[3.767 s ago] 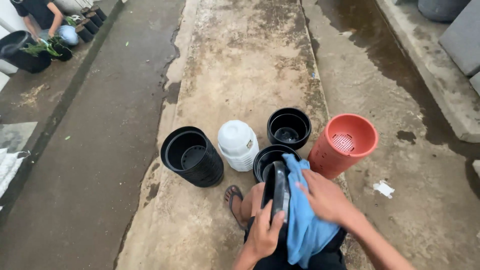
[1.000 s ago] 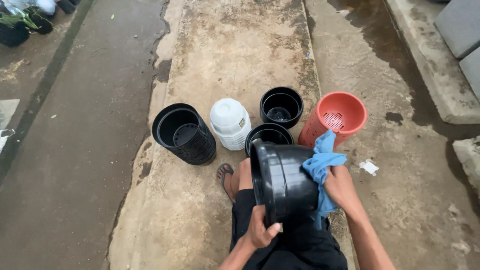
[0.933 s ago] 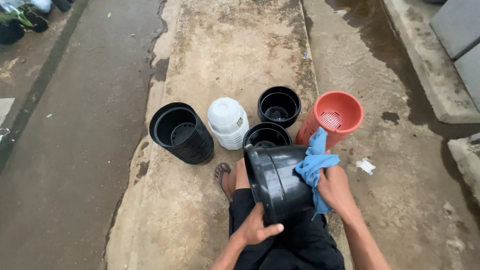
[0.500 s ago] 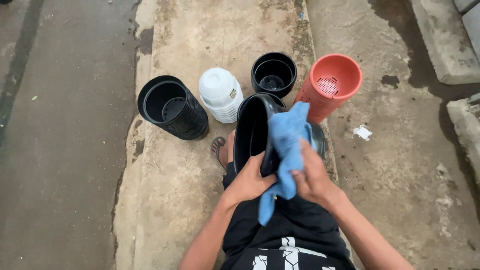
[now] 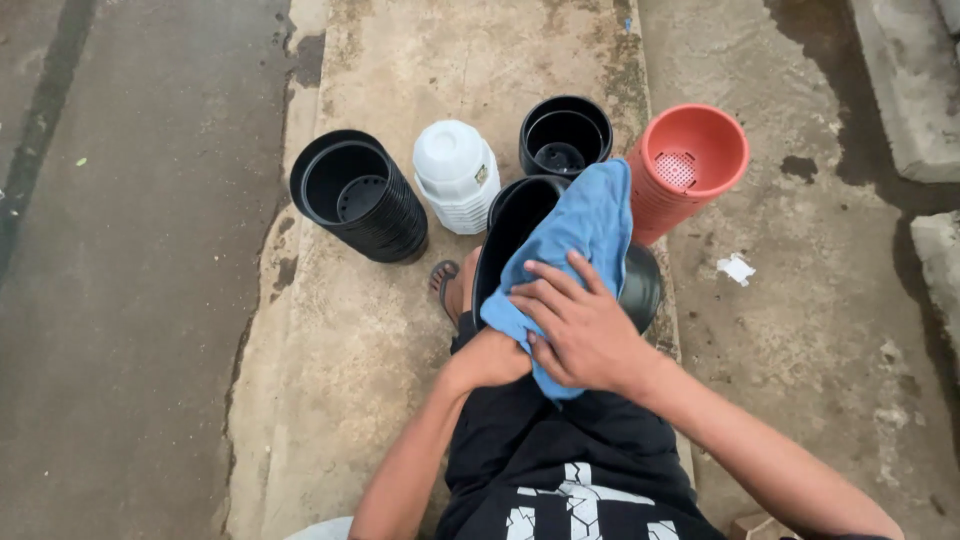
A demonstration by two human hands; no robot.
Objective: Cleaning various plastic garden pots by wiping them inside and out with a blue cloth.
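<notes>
I sit on a concrete strip with a black plastic pot (image 5: 520, 215) held on its side over my lap, its mouth facing left. My left hand (image 5: 490, 358) grips the pot from below, partly hidden by the cloth. My right hand (image 5: 580, 320) presses a blue cloth (image 5: 580, 225) against the pot's outer wall, and the cloth drapes over the rim and my fingers. My bare foot in a sandal (image 5: 450, 285) shows just left of the pot.
Ahead on the concrete stand a stack of black pots lying tilted (image 5: 360, 195), a white upside-down stack (image 5: 455, 175), an upright black pot (image 5: 565, 135) and a tilted stack of red pots (image 5: 690, 165). A white scrap (image 5: 737, 268) lies right. Concrete kerb blocks (image 5: 910, 90) run along the far right.
The pot has been turned in my hands from mouth-toward-me to mouth-left. The cloth has moved from the pot's right side to over its top, and my view has tilted downward.
</notes>
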